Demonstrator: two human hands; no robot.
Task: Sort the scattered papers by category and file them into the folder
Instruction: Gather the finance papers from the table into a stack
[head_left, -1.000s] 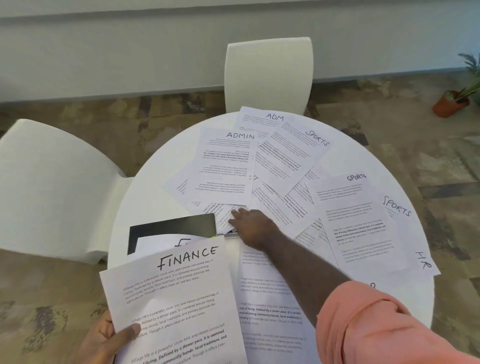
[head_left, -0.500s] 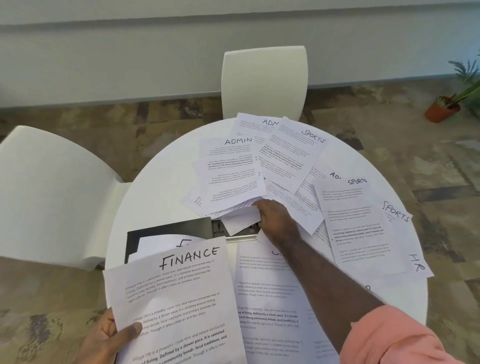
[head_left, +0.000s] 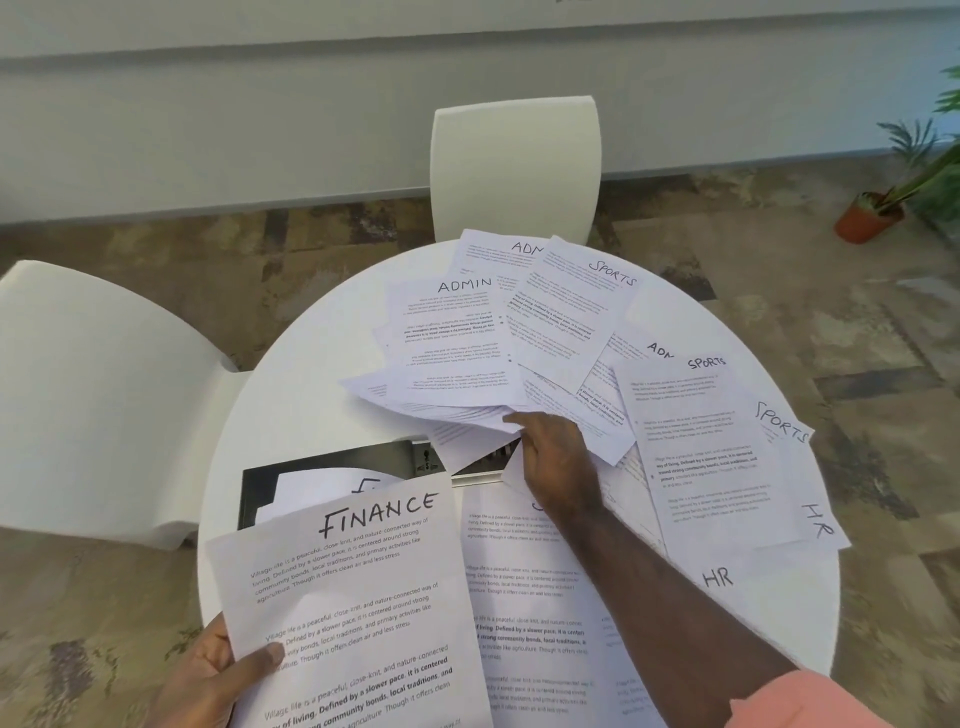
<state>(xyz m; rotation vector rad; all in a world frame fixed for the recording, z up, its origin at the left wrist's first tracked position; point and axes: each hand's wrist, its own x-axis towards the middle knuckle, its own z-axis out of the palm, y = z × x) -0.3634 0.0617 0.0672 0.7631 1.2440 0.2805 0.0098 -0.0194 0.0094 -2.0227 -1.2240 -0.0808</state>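
Left hand (head_left: 218, 675) pinches the FINANCE sheet (head_left: 353, 597); right hand (head_left: 558, 460) lifts the pile's (head_left: 457, 384) near edges. Paper looks light, floppy, slippery: grip edges.

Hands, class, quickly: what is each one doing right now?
Left hand: closed on the FINANCE sheet, thumb on top.
Right hand: lifting the edge of the scattered papers; grip unclear.

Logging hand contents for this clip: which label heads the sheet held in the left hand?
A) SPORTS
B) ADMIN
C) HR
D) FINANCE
D: the left hand grips the lower edge of a sheet with FINANCE handwritten across its top.
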